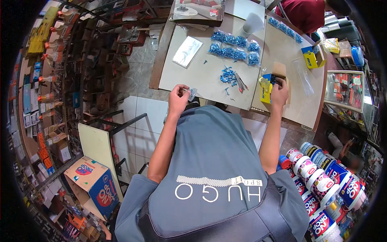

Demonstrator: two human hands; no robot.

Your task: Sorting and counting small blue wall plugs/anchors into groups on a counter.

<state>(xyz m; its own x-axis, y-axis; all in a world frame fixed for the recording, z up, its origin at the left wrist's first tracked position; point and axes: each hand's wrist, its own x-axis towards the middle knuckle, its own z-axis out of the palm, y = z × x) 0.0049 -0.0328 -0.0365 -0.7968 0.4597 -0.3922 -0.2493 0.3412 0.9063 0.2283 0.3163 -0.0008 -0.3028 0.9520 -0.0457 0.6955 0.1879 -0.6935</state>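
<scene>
My left hand (179, 98) is closed on a small clear plastic bag (192, 94) with a little blue in it, by the table's front edge. My right hand (280, 90) reaches with bent fingers into an open yellow and blue cardboard box (266, 88); whether the fingertips grip anything is hidden. Between the hands, a loose pile of blue screws (228, 75) lies on the table beside a pair of scissors or snips (240, 83). Behind the pile stand filled bags of blue screws (229, 53) in two rows. A stack of clear plastic bags (187, 52) lies at left.
A translucent cup (251, 24) stands behind the filled bags. Another open yellow box (313, 57), a flat plastic bag (303, 77) and more filled bags (285, 29) are at right. A person in a dark red shirt (299, 13) is beyond the table. Paint pails (322, 186) stand beside me.
</scene>
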